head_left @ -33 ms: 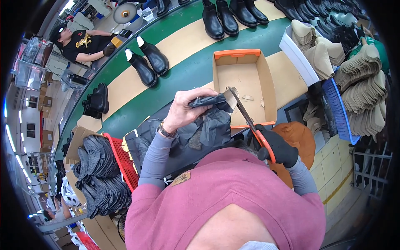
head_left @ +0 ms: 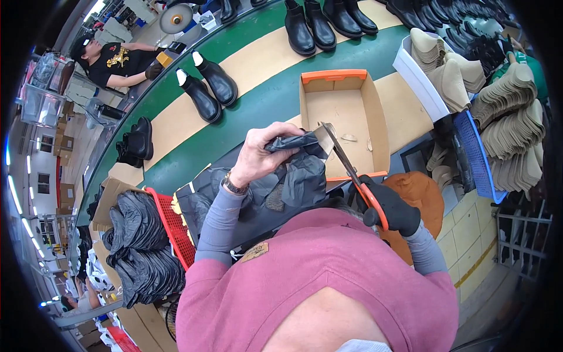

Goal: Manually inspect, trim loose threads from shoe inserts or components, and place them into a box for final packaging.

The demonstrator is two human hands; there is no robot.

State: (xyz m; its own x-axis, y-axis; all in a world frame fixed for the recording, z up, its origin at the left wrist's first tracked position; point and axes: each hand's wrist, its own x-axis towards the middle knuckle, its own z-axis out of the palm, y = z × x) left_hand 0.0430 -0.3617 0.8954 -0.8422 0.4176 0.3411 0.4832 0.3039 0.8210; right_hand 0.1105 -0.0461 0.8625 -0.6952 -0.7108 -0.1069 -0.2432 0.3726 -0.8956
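Note:
My bare left hand (head_left: 258, 154), with a watch at the wrist, is closed on a black plastic-wrapped piece (head_left: 292, 142). A pale beige edge (head_left: 323, 142) sticks out of its right end. In a black glove, my right hand (head_left: 400, 210) grips scissors (head_left: 347, 162) with orange handles. Their blades lie at that pale edge; whether they cut into it I cannot tell. Beneath my left hand, more crumpled black plastic (head_left: 304, 179) rests on my lap area. Just beyond the blades stands an open cardboard box (head_left: 382, 126) with an orange rim and a few beige scraps inside.
Black boots (head_left: 205, 94) stand in pairs on a curved green bench (head_left: 252, 111). A white bin (head_left: 417, 79) and a blue basket (head_left: 474, 155) hold stacked beige pieces at right. Left are a red basket (head_left: 170, 226) and black bundles (head_left: 143, 246). A co-worker (head_left: 117, 61) sits far left.

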